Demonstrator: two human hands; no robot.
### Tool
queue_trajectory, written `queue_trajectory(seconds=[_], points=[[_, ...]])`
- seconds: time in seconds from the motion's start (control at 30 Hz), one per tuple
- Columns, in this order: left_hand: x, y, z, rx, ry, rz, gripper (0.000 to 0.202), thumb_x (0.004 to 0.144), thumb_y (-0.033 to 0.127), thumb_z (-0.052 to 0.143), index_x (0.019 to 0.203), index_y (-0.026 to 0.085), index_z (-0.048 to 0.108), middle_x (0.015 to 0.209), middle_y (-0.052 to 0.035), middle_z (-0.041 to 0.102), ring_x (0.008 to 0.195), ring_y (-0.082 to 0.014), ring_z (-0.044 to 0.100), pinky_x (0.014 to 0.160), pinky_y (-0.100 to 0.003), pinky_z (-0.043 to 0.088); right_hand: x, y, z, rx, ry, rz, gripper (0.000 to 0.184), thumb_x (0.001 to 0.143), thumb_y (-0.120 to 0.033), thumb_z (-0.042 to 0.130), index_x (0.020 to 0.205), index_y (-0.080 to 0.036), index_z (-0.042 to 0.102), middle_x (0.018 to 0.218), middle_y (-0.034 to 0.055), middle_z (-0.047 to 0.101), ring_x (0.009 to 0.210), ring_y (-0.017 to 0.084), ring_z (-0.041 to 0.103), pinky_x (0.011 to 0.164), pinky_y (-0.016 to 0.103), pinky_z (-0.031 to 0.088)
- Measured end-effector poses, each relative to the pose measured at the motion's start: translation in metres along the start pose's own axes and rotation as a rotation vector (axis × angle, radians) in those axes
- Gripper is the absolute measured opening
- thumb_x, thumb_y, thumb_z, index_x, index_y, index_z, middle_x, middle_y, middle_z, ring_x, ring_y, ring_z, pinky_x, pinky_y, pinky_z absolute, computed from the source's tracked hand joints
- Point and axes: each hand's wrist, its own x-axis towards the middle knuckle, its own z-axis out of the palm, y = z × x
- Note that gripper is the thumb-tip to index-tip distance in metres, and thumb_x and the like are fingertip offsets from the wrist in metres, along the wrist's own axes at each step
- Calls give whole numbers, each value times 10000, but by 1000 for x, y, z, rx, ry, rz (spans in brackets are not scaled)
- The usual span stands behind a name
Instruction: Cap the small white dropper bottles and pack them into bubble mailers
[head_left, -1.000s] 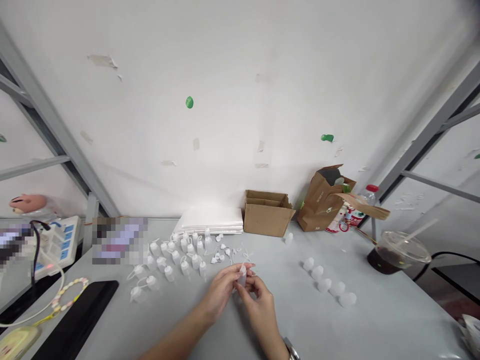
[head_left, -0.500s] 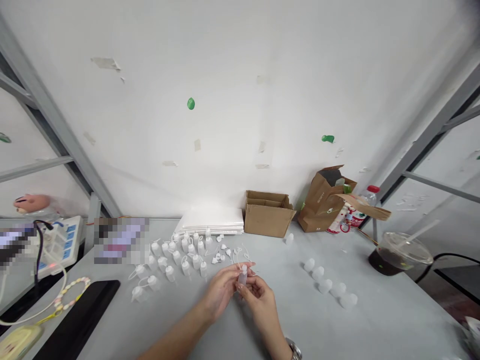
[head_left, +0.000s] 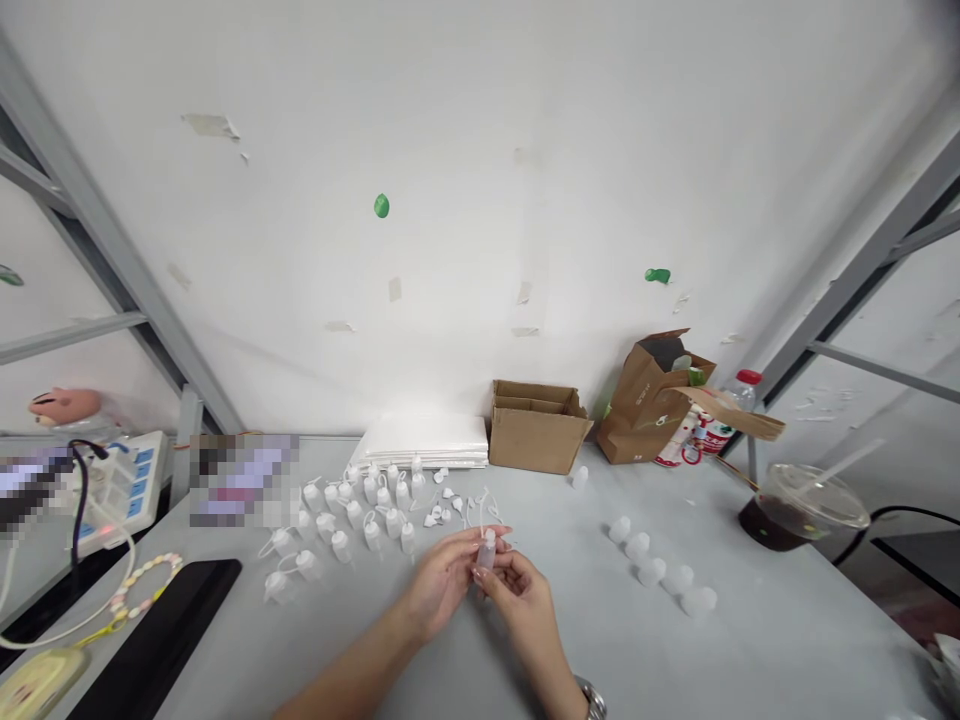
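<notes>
A small translucent plastic bottle [head_left: 486, 556] stands upright between my hands, just above or on the grey table. My right hand [head_left: 519, 597] pinches its lower body between thumb and fingers. Around its left and far side my left hand [head_left: 448, 580] is closed, some fingers hidden behind it. Beyond my fingertips lie loose white caps [head_left: 447, 494] with thin strap loops. To the left stand several similar bottles with caps and loops [head_left: 373, 532]. On the right, several bottles without visible loops [head_left: 651, 572] form a slanting row.
An open cardboard box [head_left: 538, 440] stands against the wall beside a stack of white sheets [head_left: 427, 440]. Farther right are a paper bag [head_left: 645, 405] and a lidded drink cup [head_left: 802, 510]. A black pad [head_left: 157, 640], a beaded strap [head_left: 124, 590] and a power strip [head_left: 142, 480] lie left.
Both hands keep their grip on the bottle with almost no movement. The whole view shifts very slightly.
</notes>
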Motion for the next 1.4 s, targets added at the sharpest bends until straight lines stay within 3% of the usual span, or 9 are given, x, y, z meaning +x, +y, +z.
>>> queue_trajectory(seconds=[0.3, 0.7, 1.1, 1.4], points=[[-1, -2, 1, 27, -4, 18, 305, 725, 226, 569, 990, 139, 694, 856, -80, 669, 801, -196, 580, 687, -278, 383, -1, -2, 0, -5, -1, -7, 216, 631, -364, 729, 656, -161, 658, 613, 8, 627, 587, 138, 546, 589, 248, 447], [0, 0, 0, 66, 14, 40, 290, 738, 222, 559, 978, 141, 701, 856, -78, 672, 852, -210, 581, 768, -306, 397, -1, 1, 0, -57, 2, -19, 202, 658, -352, 699, 680, -158, 648, 677, 37, 657, 655, 170, 580, 620, 265, 452], [-1, 3, 3, 95, 21, 23, 297, 683, 258, 566, 914, 139, 709, 842, -83, 656, 759, -194, 546, 616, -280, 353, -1, -2, 0, 1, 9, -7, 272, 605, -407, 744, 638, -153, 652, 580, 14, 619, 552, 137, 532, 565, 252, 446], [0, 2, -3, 37, -49, -24, 320, 731, 250, 551, 997, 144, 693, 879, -89, 657, 743, -181, 545, 588, -270, 337, 1, -5, -2, 18, -47, 8, 295, 605, -430, 740, 633, -149, 655, 567, 19, 621, 525, 140, 533, 561, 269, 434]])
